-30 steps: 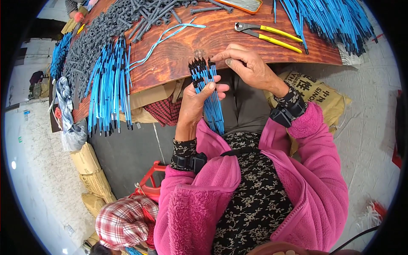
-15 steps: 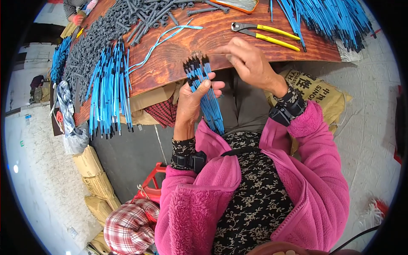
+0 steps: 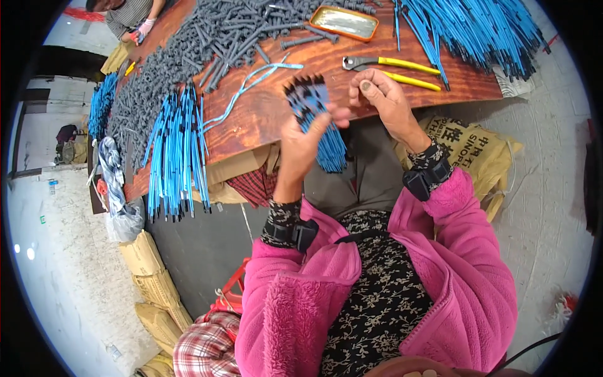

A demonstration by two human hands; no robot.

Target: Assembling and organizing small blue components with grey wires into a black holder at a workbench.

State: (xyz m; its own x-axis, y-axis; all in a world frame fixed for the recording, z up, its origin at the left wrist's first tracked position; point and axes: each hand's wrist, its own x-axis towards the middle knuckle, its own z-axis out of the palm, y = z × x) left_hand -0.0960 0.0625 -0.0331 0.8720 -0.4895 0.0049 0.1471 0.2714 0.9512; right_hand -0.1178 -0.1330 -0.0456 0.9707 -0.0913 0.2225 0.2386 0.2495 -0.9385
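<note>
My left hand [image 3: 299, 143] is closed round a bundle of thin blue rods with black ends [image 3: 331, 152], held above the near edge of the table; the hand and bundle are slightly blurred. Most of the black tips point away from me. To the right of the bundle, my right hand [image 3: 384, 103] is raised with its fingers curled toward the thumb. Whatever those fingers hold, if anything, is hidden. Just beyond it lie end-cutting pincers with yellow handles [image 3: 411, 62].
Grey plastic plugs [image 3: 232, 38] are heaped on the wooden table [image 3: 251, 125]. Blue rods overhang its left edge [image 3: 176, 151]; more lie far right [image 3: 483, 31]. A pale blue cord [image 3: 242, 91] and an orange-rimmed tray [image 3: 344, 24] lie there too. A co-worker's gloved hand [image 3: 143, 30] shows far left.
My left hand and the bundle have moved a little to the right. My right hand has drawn right and its outstretched fingers have curled in. The view has shifted slightly.
</note>
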